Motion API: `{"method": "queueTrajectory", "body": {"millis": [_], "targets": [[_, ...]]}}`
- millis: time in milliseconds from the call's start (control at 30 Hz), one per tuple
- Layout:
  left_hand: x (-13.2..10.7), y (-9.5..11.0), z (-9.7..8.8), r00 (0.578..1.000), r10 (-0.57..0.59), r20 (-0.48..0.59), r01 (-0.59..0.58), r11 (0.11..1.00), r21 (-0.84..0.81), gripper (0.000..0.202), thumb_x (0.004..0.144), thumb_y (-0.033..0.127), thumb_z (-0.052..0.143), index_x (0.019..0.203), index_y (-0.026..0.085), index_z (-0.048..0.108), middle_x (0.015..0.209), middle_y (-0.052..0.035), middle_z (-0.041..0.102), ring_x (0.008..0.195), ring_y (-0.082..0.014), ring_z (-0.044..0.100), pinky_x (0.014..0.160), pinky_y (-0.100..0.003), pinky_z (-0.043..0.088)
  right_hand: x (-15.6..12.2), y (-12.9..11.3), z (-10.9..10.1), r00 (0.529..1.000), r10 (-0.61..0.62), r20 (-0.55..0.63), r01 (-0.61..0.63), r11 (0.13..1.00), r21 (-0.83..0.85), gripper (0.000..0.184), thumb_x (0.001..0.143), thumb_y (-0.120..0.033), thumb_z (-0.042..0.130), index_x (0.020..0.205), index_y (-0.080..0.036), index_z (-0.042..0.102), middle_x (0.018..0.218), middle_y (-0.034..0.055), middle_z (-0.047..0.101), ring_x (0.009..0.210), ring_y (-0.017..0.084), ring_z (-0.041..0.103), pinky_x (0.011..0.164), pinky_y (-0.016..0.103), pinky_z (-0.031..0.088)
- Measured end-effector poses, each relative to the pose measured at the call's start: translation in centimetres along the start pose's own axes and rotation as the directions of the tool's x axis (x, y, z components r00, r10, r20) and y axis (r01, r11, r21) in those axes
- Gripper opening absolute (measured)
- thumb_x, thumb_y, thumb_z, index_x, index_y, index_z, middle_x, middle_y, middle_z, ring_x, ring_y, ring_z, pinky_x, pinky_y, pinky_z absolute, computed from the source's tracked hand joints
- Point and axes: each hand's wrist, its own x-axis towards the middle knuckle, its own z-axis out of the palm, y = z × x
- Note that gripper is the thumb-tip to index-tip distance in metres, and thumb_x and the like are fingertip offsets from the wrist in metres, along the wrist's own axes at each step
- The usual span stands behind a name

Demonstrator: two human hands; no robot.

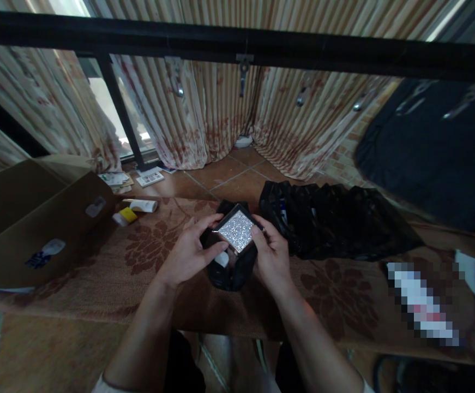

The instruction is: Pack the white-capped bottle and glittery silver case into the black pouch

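Note:
Both hands hold a small square box with a glittery silver top [237,230], which sits partly in a small black plastic bag [232,271]. My left hand [192,252] wraps the box's left side, thumb along its front edge. My right hand [270,252] grips the right side, thumb on the top corner. The box hangs above a brown floral rug [147,273].
A large black plastic bag [335,221] lies to the right. An open cardboard box [36,218] stands at left, with a white tube [141,206], a yellow item [126,215] and papers [116,179] near it. Striped curtains [212,109] and a black bar [237,46] lie ahead.

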Motion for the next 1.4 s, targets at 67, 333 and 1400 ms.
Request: {"method": "queueTrajectory", "body": {"millis": [67,333,1400], "targets": [[0.0,0.1,0.0,1.000,-0.016,0.023,0.016,1.000,-0.002,0.049,0.082,0.034,0.071,0.129,0.025,0.060,0.120,-0.0080,0.067,0.113,-0.0260,0.060,0.100,-0.045,0.045,0.0,-0.2,0.0,1.000,0.001,0.004,-0.001,1.000,-0.005,0.039,0.091,-0.046,0.058,0.118,-0.020,0.066,0.101,0.0063,0.075,0.084,0.021,0.071,0.073,0.033,0.058],[0.2,0.4,-0.1,1.000,-0.005,0.019,0.004,0.998,0.068,0.038,0.085,0.038,0.068,0.121,0.026,0.065,0.111,-0.0068,0.069,0.106,-0.0261,0.060,0.095,-0.044,0.047,0.1,0.0,-0.2,0.999,-0.026,0.038,0.029,0.996,-0.083,0.037,0.089,-0.045,0.060,0.117,-0.021,0.066,0.102,0.0053,0.075,0.086,0.021,0.071,0.074,0.032,0.058],[0.1,0.6,0.2,1.000,-0.009,-0.003,0.009,0.991,0.136,0.033,0.087,0.035,0.066,0.117,0.022,0.067,0.101,-0.0053,0.066,0.098,-0.0225,0.057,0.087,-0.036,0.045,0.1,-0.6,-0.2,0.991,0.060,0.120,-0.062,0.998,0.013,0.047,0.074,-0.024,0.069,0.120,-0.019,0.063,0.110,0.0050,0.073,0.098,0.023,0.068,0.087,0.034,0.053]]}}
